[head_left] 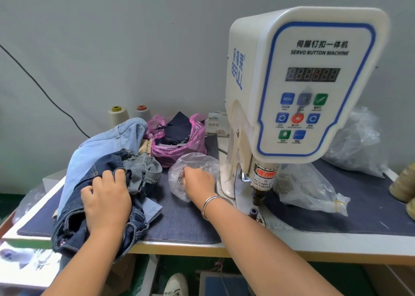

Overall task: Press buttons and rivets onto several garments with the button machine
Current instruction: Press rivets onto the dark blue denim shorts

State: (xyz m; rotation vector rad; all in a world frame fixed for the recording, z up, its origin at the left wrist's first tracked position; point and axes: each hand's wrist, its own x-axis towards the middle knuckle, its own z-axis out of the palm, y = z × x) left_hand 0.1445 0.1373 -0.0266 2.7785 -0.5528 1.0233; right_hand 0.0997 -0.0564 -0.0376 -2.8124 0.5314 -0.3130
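Head view: worktop point(179, 223) covered by a dark denim mat carried everything; only this view was given.
Garments: dark blue jeans point(94, 206) lay bunched at the worktop's front-left edge, hanging partly over it, with light blue jeans point(98, 145) beneath and behind.
Left hand point(107, 201): pressed on the dark jeans, fingers curled into the folds.
Right hand point(197, 179): reached into the clear plastic bag point(193, 167) of metal fasteners near mid-worktop; its fingers were hidden, so what it held could not be told.
Button machine point(303, 82): stood at the right, its die post point(253, 212) close beside the right wrist.
Risk, slipping: the overhanging jeans looked likely to slide off the front edge if the left hand lifted.
Risk, spill: a hasty withdrawal could tip the open bag and scatter fasteners.
Risk, pinch: fingers near the punch point(260, 194) would be in danger if it fired.
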